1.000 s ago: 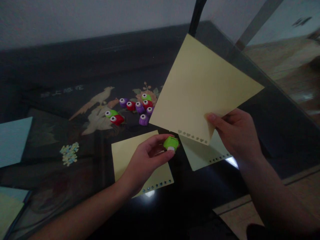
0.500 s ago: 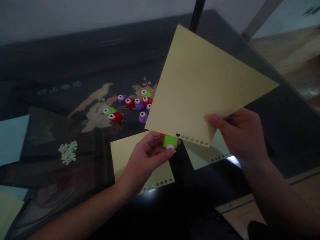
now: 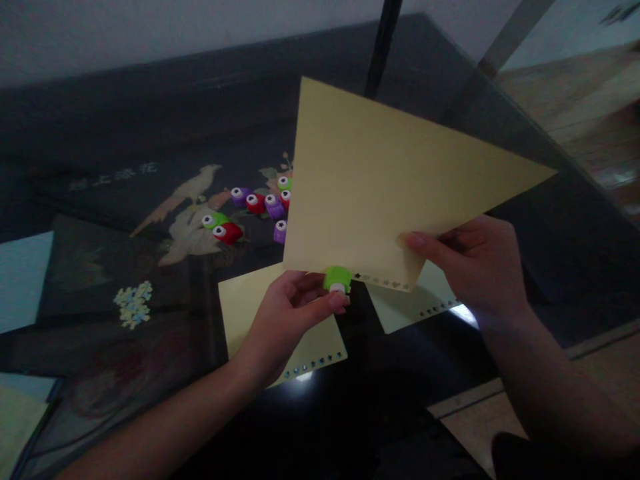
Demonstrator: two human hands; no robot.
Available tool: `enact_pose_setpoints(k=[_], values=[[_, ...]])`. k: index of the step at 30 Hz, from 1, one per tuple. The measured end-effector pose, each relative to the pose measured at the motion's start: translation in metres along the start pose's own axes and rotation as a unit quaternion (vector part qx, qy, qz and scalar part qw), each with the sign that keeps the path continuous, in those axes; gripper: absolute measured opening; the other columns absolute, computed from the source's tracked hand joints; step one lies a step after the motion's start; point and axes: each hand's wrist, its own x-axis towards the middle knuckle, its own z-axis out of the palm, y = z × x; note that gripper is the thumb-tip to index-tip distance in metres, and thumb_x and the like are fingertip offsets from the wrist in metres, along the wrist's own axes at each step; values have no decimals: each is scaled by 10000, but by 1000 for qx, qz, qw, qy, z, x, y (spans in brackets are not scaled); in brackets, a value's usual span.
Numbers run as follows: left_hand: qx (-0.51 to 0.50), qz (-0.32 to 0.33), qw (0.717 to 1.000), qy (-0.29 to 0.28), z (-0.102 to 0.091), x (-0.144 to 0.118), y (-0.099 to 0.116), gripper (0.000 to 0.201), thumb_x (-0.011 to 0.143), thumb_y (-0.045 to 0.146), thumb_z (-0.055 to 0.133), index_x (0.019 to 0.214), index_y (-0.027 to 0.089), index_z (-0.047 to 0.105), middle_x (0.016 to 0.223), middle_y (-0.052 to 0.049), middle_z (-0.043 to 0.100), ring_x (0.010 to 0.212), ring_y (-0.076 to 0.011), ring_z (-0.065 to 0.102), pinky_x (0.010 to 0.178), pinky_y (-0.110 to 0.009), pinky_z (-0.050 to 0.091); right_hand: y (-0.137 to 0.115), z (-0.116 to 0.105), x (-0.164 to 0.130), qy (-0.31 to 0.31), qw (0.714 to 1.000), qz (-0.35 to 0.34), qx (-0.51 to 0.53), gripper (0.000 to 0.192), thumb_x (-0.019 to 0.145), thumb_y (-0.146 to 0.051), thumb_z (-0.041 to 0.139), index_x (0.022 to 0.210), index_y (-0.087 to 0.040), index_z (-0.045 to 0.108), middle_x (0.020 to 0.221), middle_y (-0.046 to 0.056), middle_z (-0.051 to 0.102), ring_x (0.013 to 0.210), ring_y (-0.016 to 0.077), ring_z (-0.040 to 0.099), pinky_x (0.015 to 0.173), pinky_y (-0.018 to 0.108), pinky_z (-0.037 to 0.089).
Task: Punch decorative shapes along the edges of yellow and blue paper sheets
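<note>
My right hand pinches the lower corner of a pale yellow sheet held up over the dark table. Along that sheet's bottom edge runs a row of small punched shapes. My left hand grips a small green paper punch that sits on this bottom edge, just left of the punched row. Under my hands lie two more punched sheets, a yellow one and a paler one.
Several small punches, purple, red and green, lie grouped on the table's bird picture behind the sheet. A little heap of paper cut-outs is at left. Light blue sheets lie at the left edge. The table's edge and floor are at right.
The held sheet has swung left and lower, now hiding some of the punches. My left hand has brought the green punch up onto the sheet's bottom edge, beside the punched row.
</note>
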Motion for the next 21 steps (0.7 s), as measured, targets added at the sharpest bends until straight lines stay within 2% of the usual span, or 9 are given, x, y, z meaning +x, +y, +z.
enact_pose_setpoints(k=[3,9,21], values=[[-1,-10,1000,8,0,1,0,332,563,277,879,768,133,661,730,-27,740,656,-144,690,702,-280,563,-1,-1,0,-17,999,-28,-10,67,729,-206,762,752,-254,722,729,-2,753,610,182,698,513,283,559],[45,-15,998,-47,-4,3,-3,197,650,300,827,732,145,737,735,-48,762,683,-129,691,730,-238,534,0,0,0,-37,999,-33,-16,76,745,-213,748,789,-270,725,772,-8,759,655,188,710,550,295,572],[44,2,999,-30,-5,5,-5,196,628,282,840,757,165,751,730,-27,763,674,-124,692,740,-234,543,-2,1,0,-40,998,-36,-21,63,746,-223,748,797,-254,728,769,4,754,644,188,701,557,303,564]])
